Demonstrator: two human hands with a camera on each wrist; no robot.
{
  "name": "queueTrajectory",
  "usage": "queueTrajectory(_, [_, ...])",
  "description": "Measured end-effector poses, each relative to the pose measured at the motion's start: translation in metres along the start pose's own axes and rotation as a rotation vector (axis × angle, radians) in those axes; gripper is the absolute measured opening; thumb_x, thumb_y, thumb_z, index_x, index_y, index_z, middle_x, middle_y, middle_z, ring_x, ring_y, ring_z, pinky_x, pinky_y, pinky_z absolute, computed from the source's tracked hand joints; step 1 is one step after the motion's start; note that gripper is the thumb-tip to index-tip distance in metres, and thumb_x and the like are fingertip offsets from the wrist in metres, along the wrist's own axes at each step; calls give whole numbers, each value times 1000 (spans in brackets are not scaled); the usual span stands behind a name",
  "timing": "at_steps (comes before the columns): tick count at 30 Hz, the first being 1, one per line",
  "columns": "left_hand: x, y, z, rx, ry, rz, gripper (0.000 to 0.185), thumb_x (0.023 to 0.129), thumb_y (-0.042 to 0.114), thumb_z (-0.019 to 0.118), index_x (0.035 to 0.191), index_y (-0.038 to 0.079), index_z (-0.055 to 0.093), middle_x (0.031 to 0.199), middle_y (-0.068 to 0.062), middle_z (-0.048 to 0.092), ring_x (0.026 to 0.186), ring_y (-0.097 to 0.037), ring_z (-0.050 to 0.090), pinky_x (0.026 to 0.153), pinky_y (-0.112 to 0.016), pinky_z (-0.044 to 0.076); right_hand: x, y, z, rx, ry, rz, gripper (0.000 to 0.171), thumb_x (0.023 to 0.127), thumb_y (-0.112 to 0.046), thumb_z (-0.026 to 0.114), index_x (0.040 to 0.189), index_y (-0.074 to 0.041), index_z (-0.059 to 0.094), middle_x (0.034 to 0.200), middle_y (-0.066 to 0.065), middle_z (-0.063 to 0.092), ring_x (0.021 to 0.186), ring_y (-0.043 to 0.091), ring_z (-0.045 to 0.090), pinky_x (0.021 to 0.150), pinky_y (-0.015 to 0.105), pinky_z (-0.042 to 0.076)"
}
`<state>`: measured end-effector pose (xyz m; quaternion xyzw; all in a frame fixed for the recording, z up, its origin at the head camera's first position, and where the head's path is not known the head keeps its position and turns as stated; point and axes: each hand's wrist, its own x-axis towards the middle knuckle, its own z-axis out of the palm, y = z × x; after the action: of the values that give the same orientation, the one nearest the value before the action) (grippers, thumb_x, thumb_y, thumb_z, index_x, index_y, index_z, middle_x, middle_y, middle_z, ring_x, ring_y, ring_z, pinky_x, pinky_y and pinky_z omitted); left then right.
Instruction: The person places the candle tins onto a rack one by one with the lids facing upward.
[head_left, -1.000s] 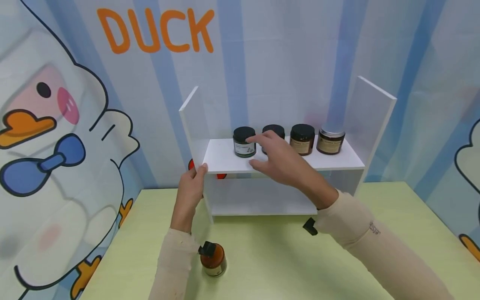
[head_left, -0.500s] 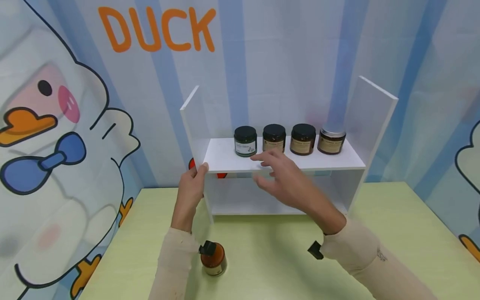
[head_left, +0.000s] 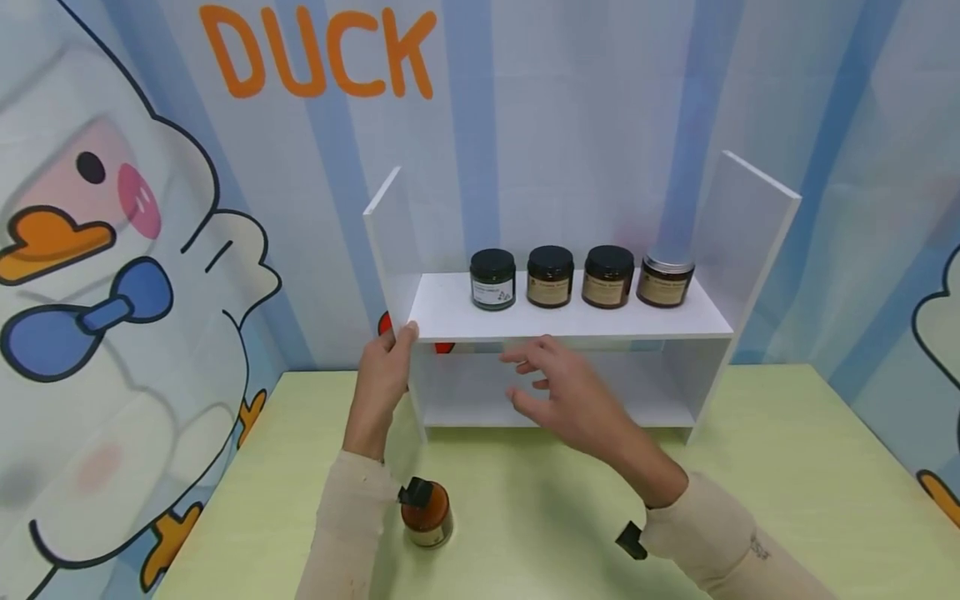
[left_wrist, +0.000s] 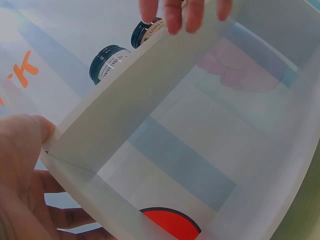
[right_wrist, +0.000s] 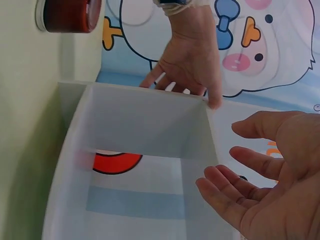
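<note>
1. Fingers and thumb of the left hand [head_left: 381,385] clasp the front edge of the left side panel of the white two-tier shelf unit [head_left: 450,321], with the thumb tip at the corner where the upper board meets that panel (the left wrist view shows the thumb pressed against the board's end).
2. The right hand [head_left: 572,400] hovers in front of the shelf unit, just below the front edge of the upper board, fingers spread and relaxed, holding nothing and touching nothing.
3. The shelf unit stands on the pale green table [head_left: 750,467], at its back edge, against the blue-striped backdrop with the orange word DUCK [head_left: 318,54].
4. Four small round jars sit in a row on the upper board: a dark green jar with a white label [head_left: 492,280], two brown jars with black lids [head_left: 550,277] [head_left: 608,276] and a brown jar with a silver lid [head_left: 664,281].
5. An amber jar with a black cap [head_left: 426,513] stands on the table beside the left forearm.
</note>
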<state>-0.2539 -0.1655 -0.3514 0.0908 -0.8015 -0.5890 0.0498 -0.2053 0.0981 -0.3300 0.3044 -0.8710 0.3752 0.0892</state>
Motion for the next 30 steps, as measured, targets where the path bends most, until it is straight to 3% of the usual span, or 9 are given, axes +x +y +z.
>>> queueTrajectory(5, [0, 0, 0, 4, -6, -2, 66, 101, 61, 44, 145, 13, 54, 108, -11, 49, 108, -28, 49, 84, -39, 47, -6, 5, 13, 22, -53, 20, 44, 93, -20, 74, 135, -14, 63, 128, 3, 58, 114, 22, 65, 92, 43, 57])
queueTrajectory(7, [-1, 0, 0, -4, -11, -4, 66, 101, 61, 45, 146, 13, 54, 111, -13, 51, 110, -30, 49, 85, -40, 47, -8, 8, 18, 30, -73, 29, 46, 92, -20, 75, 136, -14, 63, 127, 3, 59, 114, 22, 65, 92, 43, 57])
queueTrajectory(12, [-1, 0, 1, -20, -16, 0, 67, 101, 59, 45, 148, 12, 51, 142, -12, 52, 125, -33, 48, 94, -46, 48, -12, 14, 31, 69, -140, 50, 49, 91, -18, 76, 137, -13, 61, 127, 5, 59, 114, 24, 64, 93, 45, 56])
queueTrajectory(15, [-1, -1, 1, -18, -12, 2, 68, 101, 59, 45, 148, 11, 51, 145, -11, 51, 125, -32, 48, 94, -47, 48, -15, 18, 37, 77, -167, 50, 50, 91, -18, 76, 138, -11, 60, 128, 8, 58, 115, 27, 65, 93, 46, 55])
queueTrajectory(25, [-1, 0, 0, 1, 2, 17, 67, 101, 59, 45, 147, 10, 52, 136, -12, 54, 118, -29, 49, 91, -45, 49, -21, 27, 54, 90, -258, 93, 50, 91, -23, 77, 137, -12, 60, 130, 8, 57, 116, 27, 62, 94, 47, 53])
queueTrajectory(30, [-1, 0, 0, 1, 9, 23, 65, 102, 58, 45, 144, 10, 55, 117, -10, 54, 110, -28, 50, 87, -43, 49, -22, 26, 63, 87, -312, 98, 54, 89, -26, 78, 138, -12, 60, 127, 5, 57, 118, 28, 62, 93, 46, 53])
